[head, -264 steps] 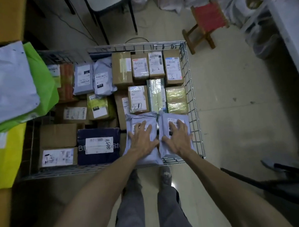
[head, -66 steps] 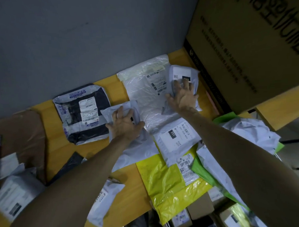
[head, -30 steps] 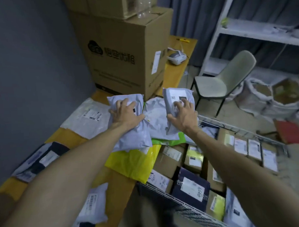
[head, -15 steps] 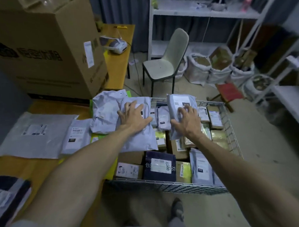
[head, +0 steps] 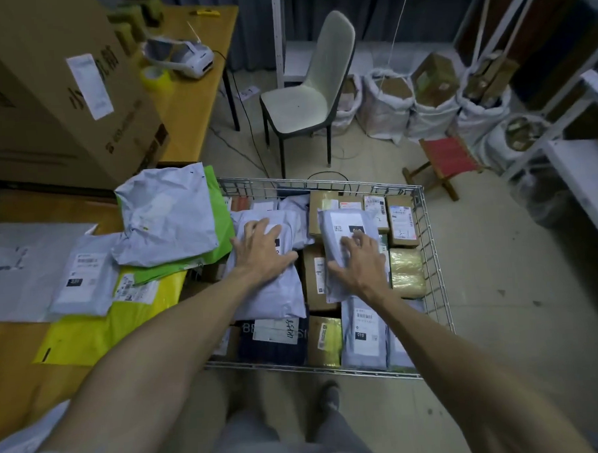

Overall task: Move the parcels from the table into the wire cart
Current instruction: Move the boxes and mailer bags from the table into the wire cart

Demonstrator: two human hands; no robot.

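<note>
Larger grey plastic mailer [head: 270, 296], smaller grey labelled mailer [head: 338, 224]: mid-frame, over silver wire cart [head: 433, 254] full of parcels. Grey, green, yellow mailers [head: 167, 218] on orange worktop [head: 12, 358], left.

Looked dim and bluish under soft, even light, caught dull glints on the wire cart [head: 430, 255], bowed the white shelf uprights [head: 278, 35] toward the corners, and smeared the forearms [head: 143, 370] along the bottom.
</note>
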